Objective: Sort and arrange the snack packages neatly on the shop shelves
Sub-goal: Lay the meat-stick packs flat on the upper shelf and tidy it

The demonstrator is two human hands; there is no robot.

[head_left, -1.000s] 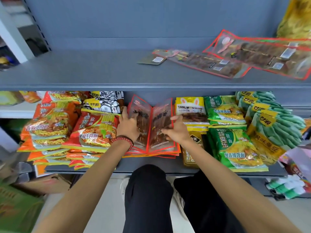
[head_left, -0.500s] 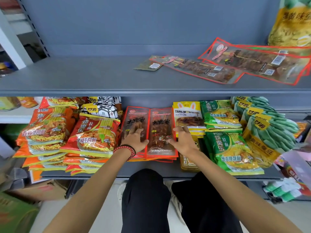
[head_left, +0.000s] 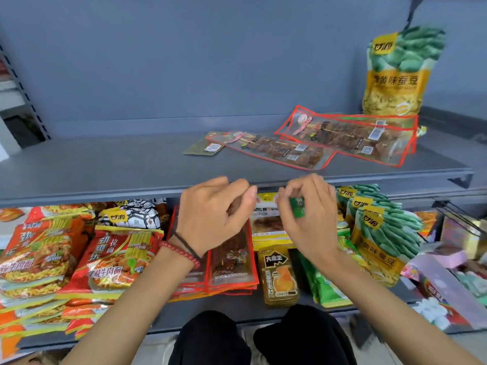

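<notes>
The grey upper shelf [head_left: 92, 164] is the big thing here. Under it on the left, red noodle packs [head_left: 113, 256] sit in stacks, and a pile of red-edged skewer packs [head_left: 232, 262] lies under its middle. On top of it at the right end, a yellow-green bean bag [head_left: 395, 75] stands upright behind some flat clear skewer packs [head_left: 342, 135]. The left hand [head_left: 210, 214] and right hand [head_left: 311, 214] hover at its front edge, fingers loosely curled, gripping nothing.

On the upper shelf [head_left: 105, 167], the upright broad-bean bag [head_left: 395, 75] reads 甘源 and 蟹黄味蚕豆. Below that shelf, the red noodle packet [head_left: 118, 256] reads 劲爽拉面 and 红烧牛肉面, and the yellow packet [head_left: 266, 214] shows "TANG M", the rest hidden.
</notes>
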